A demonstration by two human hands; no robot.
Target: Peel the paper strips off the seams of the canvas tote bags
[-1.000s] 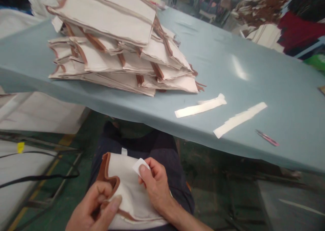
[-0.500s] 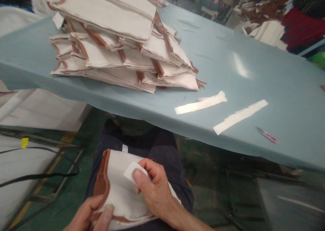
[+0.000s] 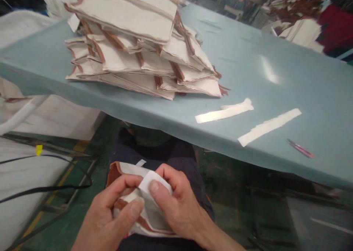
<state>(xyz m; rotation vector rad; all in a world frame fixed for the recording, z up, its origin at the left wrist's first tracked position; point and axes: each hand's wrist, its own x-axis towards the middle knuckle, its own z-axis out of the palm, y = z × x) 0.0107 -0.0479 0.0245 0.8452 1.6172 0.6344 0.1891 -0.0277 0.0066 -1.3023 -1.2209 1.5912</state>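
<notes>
On my lap lies a cream fabric piece [image 3: 156, 212] with brown edging, partly covered by both hands. My left hand [image 3: 111, 207] is closed at its left side, thumb and fingers gripping the fabric near the brown edge. Between the thumb and fingers of my right hand [image 3: 180, 201] is a small white label [image 3: 146, 180], held over the fabric. The left index fingertip reaches the label's left edge; whether it grips the label I cannot tell.
A tall stack of similar cream pieces [image 3: 124, 17] stands on the blue-green table [image 3: 239, 74]. Two groups of white strips [image 3: 223, 114] and pink-handled thread snips [image 3: 300, 148] lie near its front edge. Black cables [image 3: 66, 187] hang at the left.
My left hand has moved up and right along the fabric towards the label, folding the fabric's lower left part. The right hand still pinches the label. The view has shifted slightly left.
</notes>
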